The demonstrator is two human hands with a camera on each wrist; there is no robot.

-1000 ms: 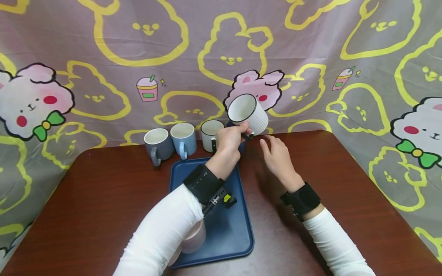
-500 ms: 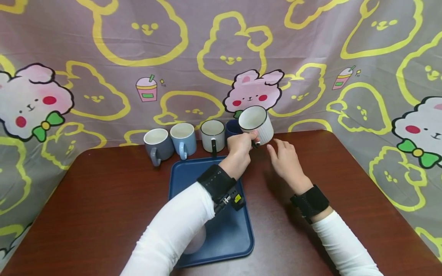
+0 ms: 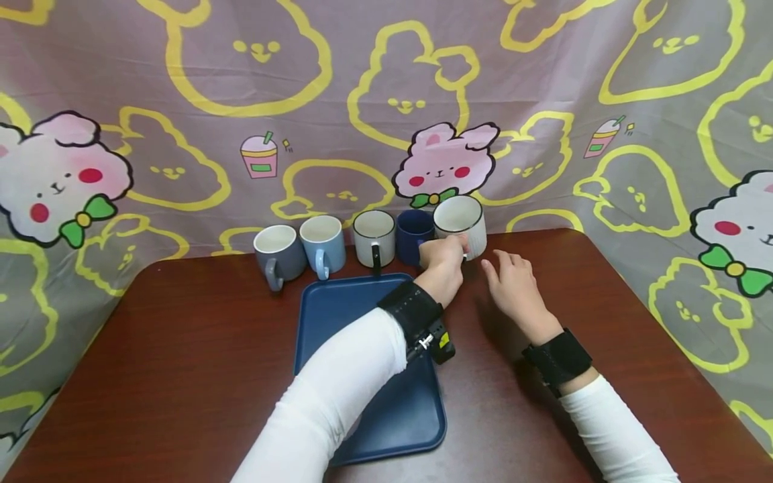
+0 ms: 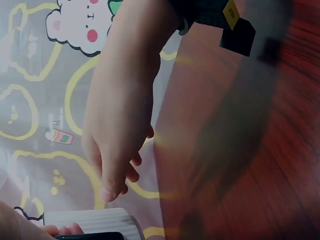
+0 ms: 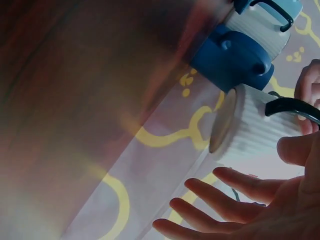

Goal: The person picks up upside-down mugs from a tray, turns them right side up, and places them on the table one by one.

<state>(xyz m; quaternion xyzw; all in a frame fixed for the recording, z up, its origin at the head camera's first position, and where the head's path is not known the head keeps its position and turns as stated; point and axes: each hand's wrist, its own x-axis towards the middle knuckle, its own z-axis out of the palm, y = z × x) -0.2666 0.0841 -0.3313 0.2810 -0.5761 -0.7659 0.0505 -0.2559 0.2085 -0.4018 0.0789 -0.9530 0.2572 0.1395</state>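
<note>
My left hand (image 3: 443, 266) grips the black handle of a white ribbed mug (image 3: 476, 232) with a dark rim. The mug is at the right end of a row of mugs. In the right wrist view the underside of this ribbed mug (image 5: 250, 125) shows, so it appears slightly above the table. My right hand (image 3: 517, 292) is just right of the mug, apart from it, with fingers spread and holding nothing. Beside the held mug stands a navy blue mug (image 3: 410, 231); its handle is hidden by my left hand in the head view.
A white mug with a black handle (image 3: 368, 243), a light blue mug (image 3: 331, 236) and a grey mug (image 3: 290, 258) continue the row leftward. A blue tray (image 3: 338, 315) lies in front on the brown table (image 3: 199, 355), partly under my left arm. Patterned cloth (image 3: 338, 87) hangs behind.
My left hand has carried the ribbed mug right and down, turning it nearly upright and uncovering the navy mug. My right hand has shifted slightly right.
</note>
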